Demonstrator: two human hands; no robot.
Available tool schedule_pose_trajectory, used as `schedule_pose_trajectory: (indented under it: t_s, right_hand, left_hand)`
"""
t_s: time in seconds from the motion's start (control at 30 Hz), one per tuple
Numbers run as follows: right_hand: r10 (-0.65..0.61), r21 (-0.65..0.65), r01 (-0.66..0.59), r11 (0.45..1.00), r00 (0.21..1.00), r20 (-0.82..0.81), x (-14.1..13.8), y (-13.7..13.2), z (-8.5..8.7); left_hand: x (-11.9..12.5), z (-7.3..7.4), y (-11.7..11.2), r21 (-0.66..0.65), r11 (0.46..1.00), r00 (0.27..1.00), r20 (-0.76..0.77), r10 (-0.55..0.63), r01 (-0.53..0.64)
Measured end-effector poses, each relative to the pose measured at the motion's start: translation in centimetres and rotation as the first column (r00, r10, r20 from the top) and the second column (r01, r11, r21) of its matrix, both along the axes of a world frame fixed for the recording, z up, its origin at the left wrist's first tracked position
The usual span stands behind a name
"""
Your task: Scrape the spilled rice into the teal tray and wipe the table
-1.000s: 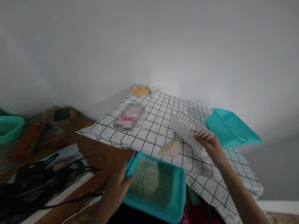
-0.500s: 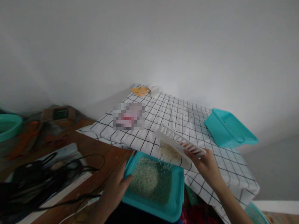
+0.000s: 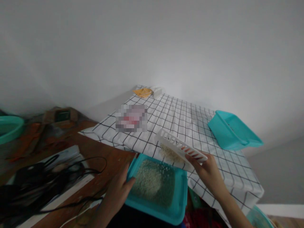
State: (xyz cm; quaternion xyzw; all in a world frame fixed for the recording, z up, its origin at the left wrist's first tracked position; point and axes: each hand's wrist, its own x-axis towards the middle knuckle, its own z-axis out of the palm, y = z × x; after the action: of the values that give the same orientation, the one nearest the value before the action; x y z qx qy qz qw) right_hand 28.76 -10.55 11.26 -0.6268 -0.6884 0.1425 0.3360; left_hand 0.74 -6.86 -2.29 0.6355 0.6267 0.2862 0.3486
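Note:
My right hand [image 3: 206, 171] grips a white slotted plastic tray [image 3: 177, 146] by its near end and holds it tilted against a small pile of rice [image 3: 169, 153] on the checked cloth [image 3: 180, 120]. Loose grains are dropping over the cloth's edge into a turquoise tray [image 3: 176, 210] that holds a heap of rice. My left hand [image 3: 118, 190] holds that tray's left rim, thumb over the edge.
A second turquoise tray [image 3: 234, 130] lies tilted at the cloth's far right. A yellow packet [image 3: 142, 92] and a white block [image 3: 156, 92] sit at the far corner. Black cables [image 3: 42, 177] lie on the wooden table at left, with a green basin [image 3: 9, 128] beyond.
My right hand has brought the white slotted tray down and leftward onto the rice pile and pushed it toward the table edge. Grains now fall into the near turquoise tray.

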Motion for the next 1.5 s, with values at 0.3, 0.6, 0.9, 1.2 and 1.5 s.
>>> schedule_pose_trajectory:
  t_s: [0.3,0.6,0.9,1.2,1.5]
  right_hand:
    - [-0.038,0.056,0.036,0.998,0.999,0.036,-0.9,-0.3,-0.4]
    - [-0.026,0.072,0.022,0.997,0.998,0.059,-1.5,-0.7,-0.2]
    - [-0.034,0.102,0.028,0.994,0.998,0.058,-2.9,-1.3,-0.3]
    - [0.026,0.129,-0.031,0.991,0.999,0.039,-4.1,-2.7,-0.5]
    - [0.015,0.152,-0.018,0.988,1.000,0.018,-3.4,-4.0,0.9]
  left_hand:
    - [-0.2,0.0,0.1,0.018,1.000,0.999,0.047,-0.017,0.016]
    - [-0.5,-0.9,0.1,-0.038,0.999,0.998,0.050,-0.032,0.034]
    - [0.0,0.7,0.0,-0.081,0.996,0.999,0.032,-0.032,0.034]
    - [0.2,-0.1,0.2,-0.087,0.996,0.999,0.038,-0.017,0.020]
    - [-0.3,0.0,0.0,-0.031,0.999,0.996,0.074,-0.040,0.042]
